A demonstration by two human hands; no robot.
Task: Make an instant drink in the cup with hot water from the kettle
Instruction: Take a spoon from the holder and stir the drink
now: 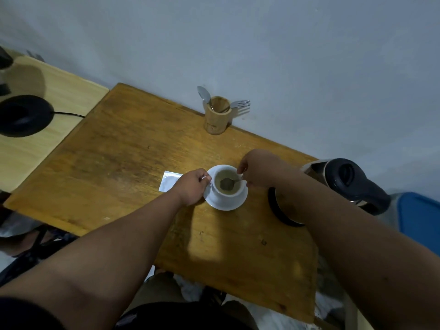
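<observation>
Forearms over wooden table (123, 148), cup on saucer (240, 203).
Left hand (191, 186) gripped white cup (217, 192); right hand (258, 171) pinched teaspoon (229, 182) inside it.

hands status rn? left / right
Left hand: closed on the handle of the cup, steadying it.
Right hand: closed on the spoon, its bowl down in the drink.

A white cup (228, 186) stands upright on a white saucer (226, 203) near the table's middle, holding a pale tan drink with a metal spoon (229, 182) dipped in it. The kettle (342, 184), steel-bodied with a black lid and handle, stands just to its right.
</observation>
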